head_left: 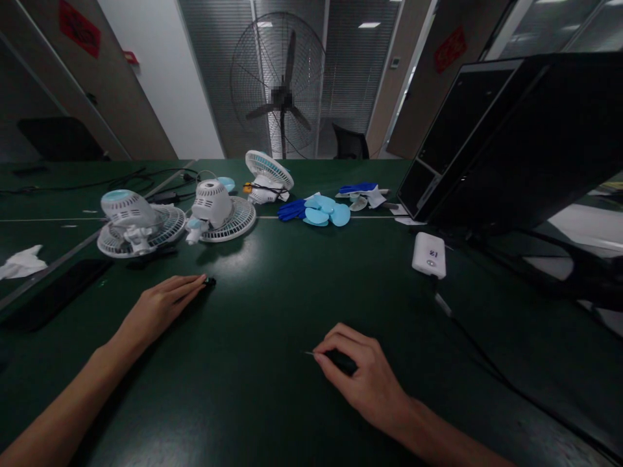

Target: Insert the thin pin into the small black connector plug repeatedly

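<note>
My left hand [165,299] rests low over the dark green table, its fingertips closed on a small black piece [210,281] too small to name. Nearer the front, my right hand [360,370] pinches a thin, needle-like metal piece [308,353] between thumb and fingers. Its tip points left; the rest is hidden in the hand. Beyond the left hand, two white fan heads [132,217] [214,207] lie with their grilles down. A light blue fan blade [327,211] lies farther back, beside a blue glove [292,209].
Another small white fan [267,176] stands near the far edge. At right are a white power bank [429,255] with a black cable and a large black monitor [516,136]. A dark flat slab [58,292] and crumpled tissue [23,263] lie at left.
</note>
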Demonstrator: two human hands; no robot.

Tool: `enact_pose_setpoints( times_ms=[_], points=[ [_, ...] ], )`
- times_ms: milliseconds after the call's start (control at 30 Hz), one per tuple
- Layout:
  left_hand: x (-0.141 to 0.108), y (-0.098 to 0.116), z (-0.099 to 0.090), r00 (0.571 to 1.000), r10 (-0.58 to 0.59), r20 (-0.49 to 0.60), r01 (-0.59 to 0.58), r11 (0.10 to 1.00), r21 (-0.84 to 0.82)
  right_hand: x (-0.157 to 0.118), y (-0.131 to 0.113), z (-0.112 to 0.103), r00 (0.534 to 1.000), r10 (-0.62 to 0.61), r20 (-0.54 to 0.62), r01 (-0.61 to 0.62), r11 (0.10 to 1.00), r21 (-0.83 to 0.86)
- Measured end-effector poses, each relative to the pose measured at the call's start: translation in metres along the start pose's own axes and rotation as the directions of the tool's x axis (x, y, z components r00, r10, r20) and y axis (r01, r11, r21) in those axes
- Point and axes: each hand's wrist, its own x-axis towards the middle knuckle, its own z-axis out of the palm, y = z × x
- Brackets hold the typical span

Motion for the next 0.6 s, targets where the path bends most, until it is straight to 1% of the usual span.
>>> enact_pose_setpoints(
  times_ms=[167, 233, 267, 333, 400, 433, 500, 533, 600],
  points=[
    [0.001, 0.001, 0.002, 0.994, -0.101, -0.047, 0.098, 0.993, -0.069, 0.000, -0.001, -0.001, 1.000, -0.008, 0.002, 0.008, 1.000, -0.004],
    [0.004, 0.008, 0.003, 0.990, -0.134, -0.037, 0.128, 0.983, -0.128, 0.000, -0.002, -0.001, 1.000, -0.002, 0.005, 0.002, 1.000, -0.004],
    [0.006, 0.015, 0.004, 0.990, -0.137, -0.014, 0.133, 0.977, -0.167, 0.000, -0.002, -0.002, 1.000, 0.004, 0.008, -0.004, 1.000, -0.005],
    [0.010, 0.040, 0.007, 0.992, -0.113, 0.063, 0.125, 0.959, -0.255, 0.000, -0.003, -0.001, 1.000, 0.012, 0.009, -0.012, 1.000, -0.011],
    [0.013, 0.076, 0.014, 0.987, -0.041, 0.157, 0.093, 0.935, -0.341, 0.001, -0.002, -0.001, 1.000, 0.008, 0.002, -0.008, 1.000, -0.020],
    [0.014, 0.097, 0.019, 0.980, 0.022, 0.198, 0.058, 0.920, -0.389, 0.001, -0.002, 0.000, 1.000, 0.003, -0.003, -0.003, 1.000, -0.025],
    [0.016, 0.137, 0.028, 0.963, 0.159, 0.217, -0.034, 0.872, -0.488, 0.002, -0.001, 0.002, 1.000, -0.007, -0.018, 0.006, 0.999, -0.036],
    [0.017, 0.154, 0.033, 0.954, 0.207, 0.218, -0.067, 0.852, -0.519, 0.002, 0.000, 0.003, 1.000, -0.013, -0.028, 0.012, 0.999, -0.043],
    [0.019, 0.180, 0.040, 0.941, 0.273, 0.199, -0.121, 0.824, -0.554, 0.003, 0.000, 0.004, 0.999, -0.025, -0.044, 0.023, 0.998, -0.058]
  ],
)
